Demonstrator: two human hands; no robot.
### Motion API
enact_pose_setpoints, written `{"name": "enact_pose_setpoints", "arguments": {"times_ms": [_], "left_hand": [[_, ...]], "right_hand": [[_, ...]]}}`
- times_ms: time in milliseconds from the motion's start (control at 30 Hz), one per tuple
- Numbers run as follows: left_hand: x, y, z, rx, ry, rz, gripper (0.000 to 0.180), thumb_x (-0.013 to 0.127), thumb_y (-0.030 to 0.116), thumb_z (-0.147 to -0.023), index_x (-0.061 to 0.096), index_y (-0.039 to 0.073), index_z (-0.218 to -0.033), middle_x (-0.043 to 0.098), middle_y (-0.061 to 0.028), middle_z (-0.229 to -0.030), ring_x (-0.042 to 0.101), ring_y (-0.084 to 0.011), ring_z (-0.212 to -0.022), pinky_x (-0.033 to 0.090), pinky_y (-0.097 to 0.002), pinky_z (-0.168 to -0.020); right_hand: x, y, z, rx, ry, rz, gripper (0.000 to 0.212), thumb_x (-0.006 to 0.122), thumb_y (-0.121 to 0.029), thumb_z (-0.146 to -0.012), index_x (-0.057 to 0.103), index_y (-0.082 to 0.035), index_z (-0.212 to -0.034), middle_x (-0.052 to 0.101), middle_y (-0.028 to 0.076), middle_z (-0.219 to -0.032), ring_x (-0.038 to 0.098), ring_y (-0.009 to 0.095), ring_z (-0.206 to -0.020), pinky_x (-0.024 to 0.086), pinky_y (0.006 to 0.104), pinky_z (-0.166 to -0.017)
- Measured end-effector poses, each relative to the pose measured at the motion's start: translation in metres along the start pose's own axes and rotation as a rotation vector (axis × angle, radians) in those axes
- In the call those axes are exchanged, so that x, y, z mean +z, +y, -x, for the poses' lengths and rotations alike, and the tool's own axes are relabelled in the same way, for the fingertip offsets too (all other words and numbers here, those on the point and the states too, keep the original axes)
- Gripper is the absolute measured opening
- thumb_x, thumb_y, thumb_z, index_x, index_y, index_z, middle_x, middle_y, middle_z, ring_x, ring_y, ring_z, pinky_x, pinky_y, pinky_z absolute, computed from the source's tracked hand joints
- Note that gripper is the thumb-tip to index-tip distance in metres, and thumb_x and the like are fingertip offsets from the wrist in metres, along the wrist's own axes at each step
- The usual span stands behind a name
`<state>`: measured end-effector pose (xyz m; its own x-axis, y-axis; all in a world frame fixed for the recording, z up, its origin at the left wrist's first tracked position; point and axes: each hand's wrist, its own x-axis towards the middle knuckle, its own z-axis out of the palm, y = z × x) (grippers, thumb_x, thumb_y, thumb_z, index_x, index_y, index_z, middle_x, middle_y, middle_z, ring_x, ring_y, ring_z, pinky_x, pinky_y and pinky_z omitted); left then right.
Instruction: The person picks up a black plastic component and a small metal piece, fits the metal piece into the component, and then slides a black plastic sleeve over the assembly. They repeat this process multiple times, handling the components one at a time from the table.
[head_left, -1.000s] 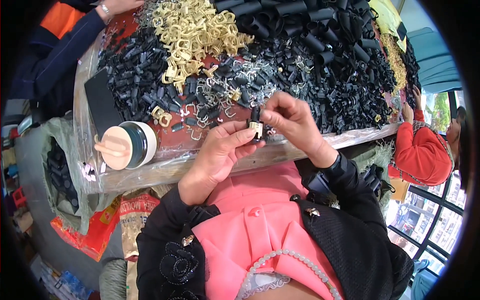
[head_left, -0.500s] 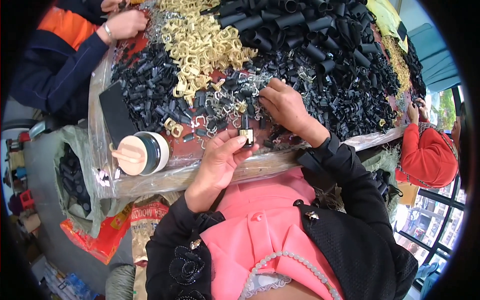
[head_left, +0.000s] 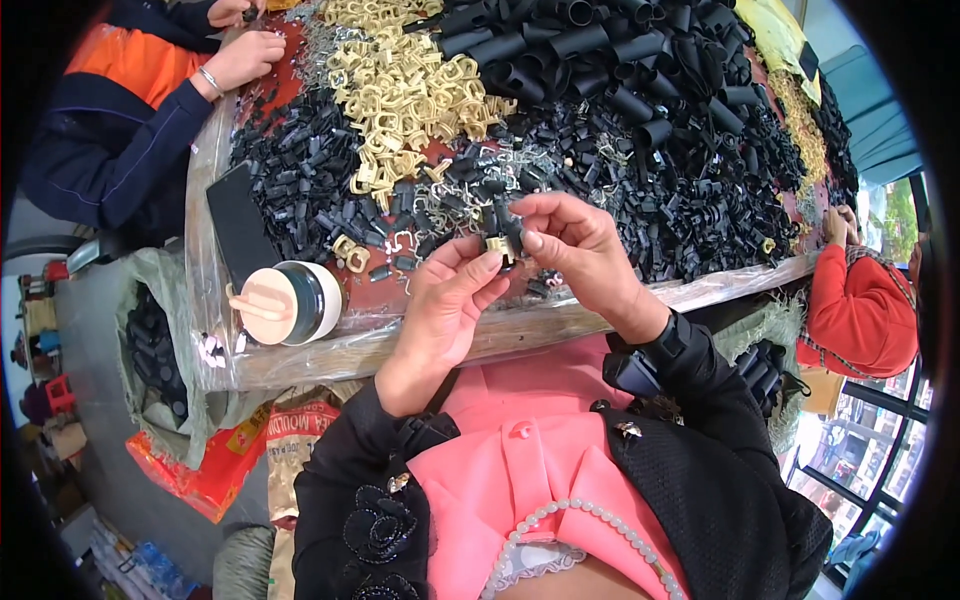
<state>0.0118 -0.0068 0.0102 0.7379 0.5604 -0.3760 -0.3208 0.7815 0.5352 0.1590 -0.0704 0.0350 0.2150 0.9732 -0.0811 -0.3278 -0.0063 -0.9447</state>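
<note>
My left hand [head_left: 440, 305] pinches a small black part with a gold-coloured fitting [head_left: 499, 246] between thumb and fingers, just above the table's near edge. Beside it, my right hand [head_left: 592, 262] has its thumb and index finger curled in against the part's right side; whatever lies between them is too small and dark to make out. Loose silver hooks [head_left: 455, 210] and small black pieces [head_left: 305, 180] are spread beyond my hands. Past them is a heap of gold-coloured buckles [head_left: 400, 100].
Black tubes [head_left: 580, 45] are piled at the far right. A lidded cup [head_left: 270, 305] and a flat black slab [head_left: 238, 225] stand at the table's left corner. A co-worker's hand [head_left: 245, 60] works at far left; another person in red [head_left: 860, 310] is at right. Sacks [head_left: 160, 350] sit below.
My right hand has come back from the loose pieces to the part in my left hand. The left hand still holds the part. The co-worker's hands at far left have shifted slightly.
</note>
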Motion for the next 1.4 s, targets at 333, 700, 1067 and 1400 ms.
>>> {"name": "enact_pose_setpoints", "arguments": {"times_ms": [333,700,1067,1400], "left_hand": [[-0.001,-0.007,0.003,-0.085,-0.054,0.001,0.02,0.056,0.013,-0.08,0.053,0.001,-0.096,0.058,-0.0044,-0.087,0.057,-0.0112,-0.077,0.048,-0.0209,-0.067],[-0.012,0.0,-0.002,-0.133,-0.102,-0.128,0.024,0.053,0.017,-0.082,0.053,-0.001,-0.097,0.06,-0.0072,-0.082,0.058,-0.0121,-0.068,0.049,-0.0216,-0.062],[-0.018,-0.002,-0.001,-0.06,-0.029,-0.045,0.022,0.054,0.015,-0.081,0.052,-0.001,-0.096,0.059,-0.0124,-0.086,0.059,-0.016,-0.071,0.05,-0.0211,-0.06],[-0.004,0.017,-0.002,0.028,0.012,0.002,0.022,0.057,0.01,-0.078,0.051,0.0,-0.097,0.059,-0.0088,-0.083,0.057,-0.0122,-0.065,0.047,-0.0189,-0.058]], "right_hand": [[-0.004,0.004,0.01,-0.48,-0.012,0.838,0.022,0.065,-0.011,-0.069,0.056,-0.002,-0.087,0.049,0.006,-0.066,0.049,0.016,-0.058,0.039,0.0259,-0.051],[-0.028,-0.005,-0.024,-0.724,-0.023,1.046,0.02,0.065,-0.005,-0.064,0.057,-0.004,-0.082,0.051,0.008,-0.069,0.05,0.021,-0.058,0.04,0.0287,-0.051],[-0.083,0.002,-0.144,-0.668,0.223,1.635,0.037,0.059,-0.016,-0.072,0.046,-0.004,-0.104,0.053,0.01,-0.091,0.049,0.028,-0.082,0.039,0.0339,-0.069],[-0.055,-0.04,-0.048,-0.474,-0.031,0.942,0.021,0.05,-0.015,-0.079,0.053,0.002,-0.09,0.052,0.007,-0.082,0.049,0.015,-0.072,0.037,0.0242,-0.064]]}}
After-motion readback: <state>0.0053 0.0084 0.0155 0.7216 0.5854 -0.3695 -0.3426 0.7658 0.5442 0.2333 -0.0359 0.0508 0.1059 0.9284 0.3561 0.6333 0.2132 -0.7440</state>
